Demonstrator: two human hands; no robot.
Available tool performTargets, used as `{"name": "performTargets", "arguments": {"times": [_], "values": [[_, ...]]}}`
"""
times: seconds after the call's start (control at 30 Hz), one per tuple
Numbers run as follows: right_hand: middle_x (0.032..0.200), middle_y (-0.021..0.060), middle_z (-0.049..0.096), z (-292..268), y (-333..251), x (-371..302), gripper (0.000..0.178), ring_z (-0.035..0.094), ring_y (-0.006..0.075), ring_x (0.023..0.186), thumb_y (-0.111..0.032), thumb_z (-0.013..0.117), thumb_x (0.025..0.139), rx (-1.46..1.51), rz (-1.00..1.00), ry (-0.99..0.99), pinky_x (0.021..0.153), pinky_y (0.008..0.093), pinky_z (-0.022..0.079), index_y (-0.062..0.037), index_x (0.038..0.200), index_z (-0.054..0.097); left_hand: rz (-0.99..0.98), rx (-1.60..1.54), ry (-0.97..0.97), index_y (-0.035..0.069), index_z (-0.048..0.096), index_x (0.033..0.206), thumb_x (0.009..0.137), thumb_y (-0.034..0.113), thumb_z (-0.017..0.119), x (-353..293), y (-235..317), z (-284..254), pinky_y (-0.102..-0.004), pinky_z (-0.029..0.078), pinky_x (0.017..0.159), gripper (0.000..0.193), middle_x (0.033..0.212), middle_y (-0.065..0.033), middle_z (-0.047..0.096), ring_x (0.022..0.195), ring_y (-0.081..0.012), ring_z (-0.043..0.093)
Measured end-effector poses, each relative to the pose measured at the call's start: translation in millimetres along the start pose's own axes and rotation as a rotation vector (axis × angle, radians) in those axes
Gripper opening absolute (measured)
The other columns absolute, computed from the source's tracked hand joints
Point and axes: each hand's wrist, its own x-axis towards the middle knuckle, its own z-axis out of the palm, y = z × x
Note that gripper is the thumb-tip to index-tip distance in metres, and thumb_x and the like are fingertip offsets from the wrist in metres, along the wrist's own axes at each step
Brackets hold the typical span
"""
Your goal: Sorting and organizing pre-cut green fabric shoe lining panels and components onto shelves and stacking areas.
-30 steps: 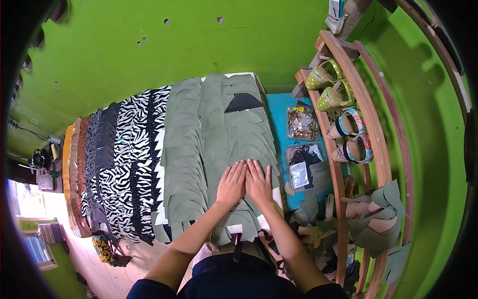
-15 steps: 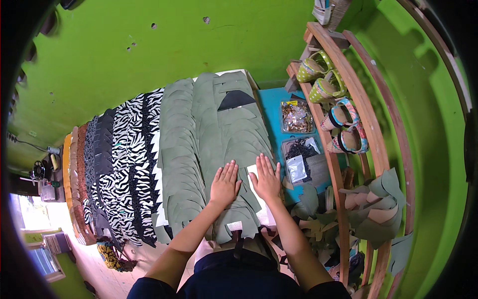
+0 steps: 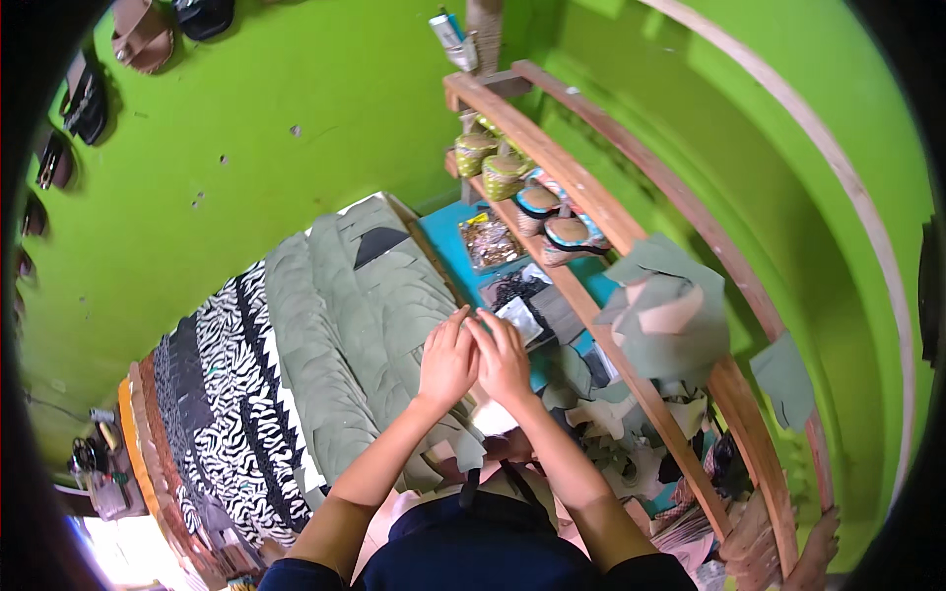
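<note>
The left hand (image 3: 448,368) and right hand (image 3: 504,366) meet at the fingertips, or nearly, fingers close together and slightly bent — whether they pinch anything small, I cannot tell. From them, overlapping grey-green cut pieces (image 3: 340,315) spread toward ten o'clock, zebra-print pieces (image 3: 235,379) toward nine; a clear box of small fittings (image 3: 493,242) sits at twelve. The layers look loose — a sideways drag of the left hand could disorder them.
</note>
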Motion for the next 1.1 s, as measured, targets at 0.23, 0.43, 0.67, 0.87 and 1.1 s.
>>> {"name": "performTargets", "arguments": {"times": [0.23,0.43,0.67,0.87,1.1], "values": [[0.099,0.0094,0.056,-153.5,-18.0,26.7,0.029,0.053,0.0286,0.086,-0.004,0.052,0.074,-0.356,-0.004,0.478,0.077,0.0417,0.038,-0.0058,0.102,0.058,0.437,-0.186,0.169,0.003,0.052,0.106,0.074,0.009,0.058,71.1,102.5,-31.1,-0.0404,0.038,0.088,0.033,0.115,-0.0138,0.050,0.104,-0.0306,0.050],[0.099,0.0101,0.054,-231.9,12.3,18.0,0.029,0.048,0.0277,0.096,-0.022,0.055,0.079,-0.742,0.499,0.722,0.085,0.0399,0.034,-0.0059,0.103,0.056,0.672,-0.189,0.201,0.006,0.052,0.108,0.074,0.016,0.062,112.0,172.1,-25.8,-0.0394,0.037,0.090,0.037,0.113,-0.0115,0.051,0.109,-0.0287,0.048],[0.098,0.0090,0.055,-239.6,27.6,8.5,0.030,0.048,0.0269,0.098,-0.033,0.062,0.075,-0.705,0.657,0.574,0.088,0.0397,0.033,-0.0090,0.092,0.062,0.709,-0.069,0.189,0.005,0.052,0.109,0.076,0.023,0.061,118.9,197.5,-10.4,-0.0394,0.034,0.095,0.039,0.113,-0.0111,0.052,0.111,-0.0259,0.046],[0.095,0.0078,0.055,-244.5,31.5,10.3,0.020,0.049,0.0276,0.097,-0.024,0.066,0.071,-0.542,0.632,0.534,0.084,0.0409,0.035,-0.0103,0.084,0.058,0.710,-0.026,0.188,0.005,0.054,0.103,0.076,0.022,0.060,121.2,198.8,-3.8,-0.0377,0.036,0.091,0.033,0.110,-0.0101,0.054,0.107,-0.0246,0.049],[0.080,0.0134,0.061,-251.1,61.2,15.3,0.019,0.060,0.0264,0.074,-0.015,0.063,0.077,0.128,0.437,0.527,0.067,0.0352,0.046,-0.0011,0.087,0.054,0.624,-0.015,0.261,0.004,0.050,0.104,0.073,0.016,0.062,113.3,213.7,-18.3,-0.0389,0.038,0.086,0.036,0.114,-0.0162,0.047,0.103,-0.0310,0.049]]}}
